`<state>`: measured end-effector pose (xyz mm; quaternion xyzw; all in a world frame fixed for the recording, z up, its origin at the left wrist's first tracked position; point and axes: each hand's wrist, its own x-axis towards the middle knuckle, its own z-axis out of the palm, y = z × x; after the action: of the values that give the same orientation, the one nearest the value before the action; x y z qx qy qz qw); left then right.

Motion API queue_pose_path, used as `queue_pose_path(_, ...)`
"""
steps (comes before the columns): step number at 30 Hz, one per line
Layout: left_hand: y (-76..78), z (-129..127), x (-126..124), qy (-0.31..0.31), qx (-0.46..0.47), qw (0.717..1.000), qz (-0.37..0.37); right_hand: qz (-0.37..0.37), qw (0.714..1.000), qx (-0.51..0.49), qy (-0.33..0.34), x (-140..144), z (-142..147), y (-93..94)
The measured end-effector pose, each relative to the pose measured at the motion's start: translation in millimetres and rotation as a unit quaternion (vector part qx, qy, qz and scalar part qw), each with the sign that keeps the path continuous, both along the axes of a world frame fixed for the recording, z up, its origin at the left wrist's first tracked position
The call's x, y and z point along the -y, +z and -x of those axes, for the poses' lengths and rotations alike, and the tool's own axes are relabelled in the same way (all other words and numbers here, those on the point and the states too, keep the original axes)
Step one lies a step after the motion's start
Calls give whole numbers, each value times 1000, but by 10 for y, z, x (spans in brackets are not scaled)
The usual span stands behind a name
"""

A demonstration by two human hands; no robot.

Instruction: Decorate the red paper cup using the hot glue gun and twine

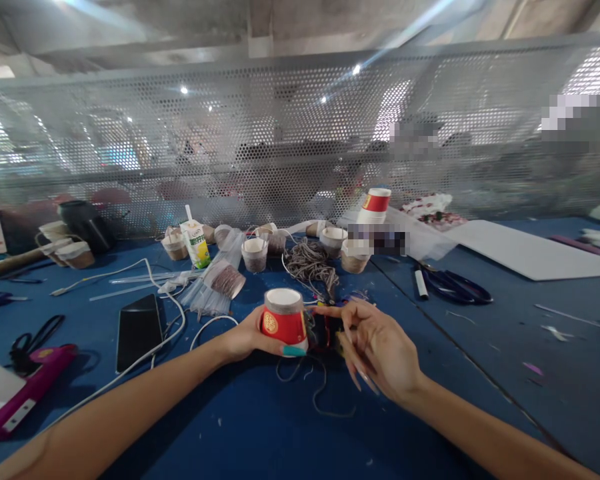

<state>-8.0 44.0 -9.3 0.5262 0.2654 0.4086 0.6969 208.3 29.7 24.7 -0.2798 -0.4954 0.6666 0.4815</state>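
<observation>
Left hand (pixel 250 337) grips red cup (pixel 284 320) inverted, axis vertical

A perforated metal screen (pixel 300 133) backs the blue table (pixel 505 347).

- Both forearms are bare, with no sleeves showing anywhere along them.
- The left hand (pixel 247 337) has a thumbnail painted teal, cut fairly short and squared.
- The right hand (pixel 380 347) has long nails that run past the fingertips, pale and glossy.
- No rings, watch, bracelets or gloves show on either hand or wrist.
</observation>
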Motion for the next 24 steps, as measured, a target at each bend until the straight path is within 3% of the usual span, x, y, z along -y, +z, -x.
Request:
queue_pose_path(4, -13, 1, -14, 4, 17, 1000, 11, 11, 999, 9, -52, -45, -10, 0)
queue_pose_path(9, -64, -4, -51, 18, 55, 998, 18, -109, 987, -27, -113, -38, -33, -45)
queue_pose_path(15, -90, 0, -73, 27, 56, 998, 9, -148, 981, 97, 75, 49, -25, -108)
queue_pose_path(17, -86, -8, -70, 14, 53, 998, 9, -162, 975, 118, 92, 64, -25, -116)
queue_pose_path(21, -70, -24, -55, 1, 58, 998, -2, -235, 960, 142, -49, 28, -62, -104)
queue_pose_path(23, -67, -23, -51, 25, 70, 997, 6, -295, 917, 222, -151, -25, -93, -91)
queue_pose_path(24, -69, -21, -51, 39, 76, 996, 13, -327, 876, 292, -200, -56, -107, -83)
